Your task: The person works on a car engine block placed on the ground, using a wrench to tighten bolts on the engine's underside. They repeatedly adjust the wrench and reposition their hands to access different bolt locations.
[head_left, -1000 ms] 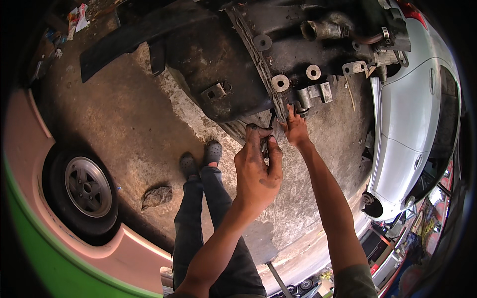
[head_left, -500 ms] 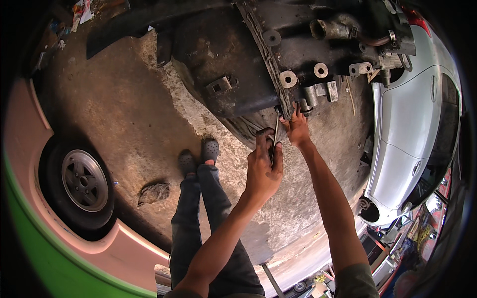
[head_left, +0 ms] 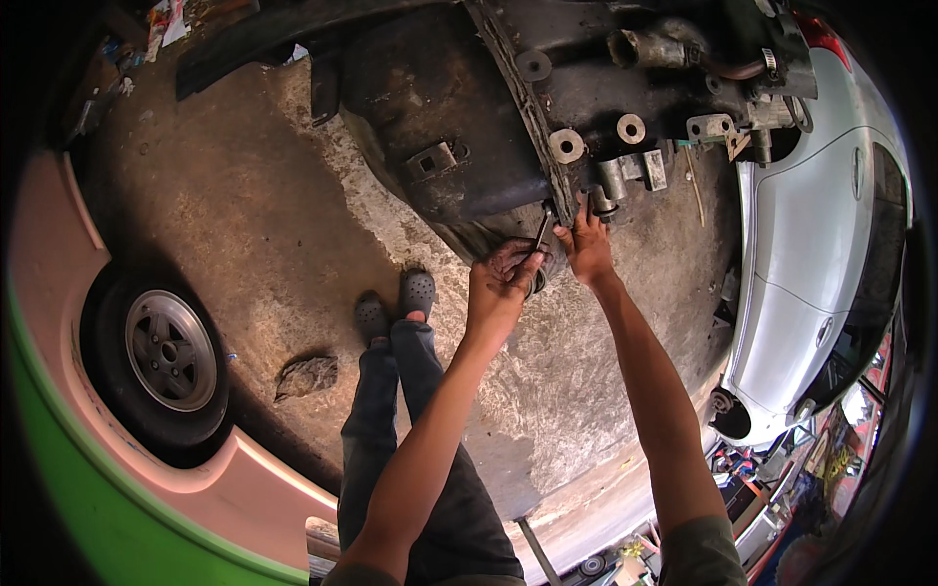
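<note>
At twelve o'clock in the view, the engine fills the upper part, with its flange running down toward five o'clock. At the flange's lower end both hands are at work. The left hand is closed, pinching a slim metal tool between thumb and fingers; the tool points to one o'clock, its upper end just under the corner where the flange meets the dark pan. Whether that end is seated on a fastener is too dark to tell.

The change is in the left hand. Half a second ago it stands more upright, the tool nearly vertical; now the hand sits farther toward ten o'clock, is rolled over, and the tool leans more. The right hand hardly differs: partly open, fingers reaching up beside the flange end, thumb on the flange's left side, a metal stub just beside its fingertips at one o'clock. Whether it grips anything cannot be told.

In my judgement, the shift means that the tool is being turned or reset at that corner, while the right hand steadies or feels the same spot. Nothing visible has come loose: flange and pan look as they do half a second ago. The shoes stand on the floor, at nine o'clock from the left hand.
</note>
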### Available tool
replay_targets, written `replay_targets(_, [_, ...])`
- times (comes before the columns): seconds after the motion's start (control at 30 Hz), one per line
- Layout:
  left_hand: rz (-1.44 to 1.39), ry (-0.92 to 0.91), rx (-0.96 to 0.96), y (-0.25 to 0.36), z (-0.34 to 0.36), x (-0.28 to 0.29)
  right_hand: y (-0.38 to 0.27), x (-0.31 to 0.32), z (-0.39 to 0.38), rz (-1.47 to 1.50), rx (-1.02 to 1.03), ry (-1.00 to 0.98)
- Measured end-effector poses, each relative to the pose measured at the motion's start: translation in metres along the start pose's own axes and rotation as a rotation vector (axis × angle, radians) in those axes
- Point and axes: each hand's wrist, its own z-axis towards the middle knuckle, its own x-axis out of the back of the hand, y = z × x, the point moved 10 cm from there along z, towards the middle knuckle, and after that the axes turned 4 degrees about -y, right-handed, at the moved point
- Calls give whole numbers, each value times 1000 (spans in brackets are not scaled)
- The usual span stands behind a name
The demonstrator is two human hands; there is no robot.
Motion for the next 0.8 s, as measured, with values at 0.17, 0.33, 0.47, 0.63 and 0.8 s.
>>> replay_targets(0.17, [532,121,-264,23,9,-5,3,-1,0,19,-8,18])
replay_targets(0.33, [700,190,-417,46,6,-27,1,0,0,34,53,57])
replay_targets(0.47, [599,191,-289,37,14,-37,6,-3,0,51,28,33])
replay_targets(0.63, [626,199,-204,25,13,-45,8,-6,-1,79,36,11])
replay_targets(0.8, [633,223,-84,13,18,-50,9,-9,1,84,23,-15])
